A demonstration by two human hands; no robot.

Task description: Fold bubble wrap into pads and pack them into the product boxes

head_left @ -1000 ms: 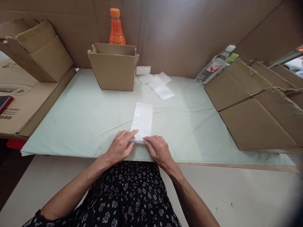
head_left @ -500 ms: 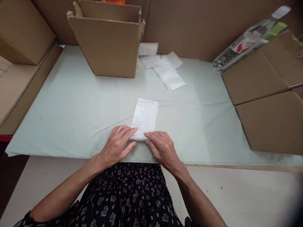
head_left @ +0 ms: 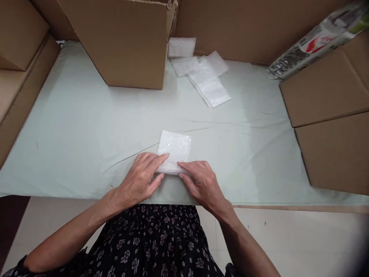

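Observation:
A small white piece of bubble wrap (head_left: 174, 144) lies flat near the front of the table, its near edge thick and folded over. My left hand (head_left: 145, 173) has that edge at its left corner, fingers on top and thumb in front. At the right corner my right hand (head_left: 200, 177) grips it the same way, the fingertips over the fold and the thumb against the near side. Whether anything is inside the wrap cannot be seen.
The table has a pale green cloth (head_left: 245, 154). A tall cardboard box (head_left: 135, 50) stands at the back left beside several pieces of bubble wrap (head_left: 209, 82). More cardboard boxes (head_left: 331, 115) are on the right, with a plastic bottle (head_left: 305, 48) behind them. Another box (head_left: 20, 34) is far left.
The bubble wrap between my hands has become shorter from front to back, its near end turned over. My hands have barely moved. The view has tilted down a little.

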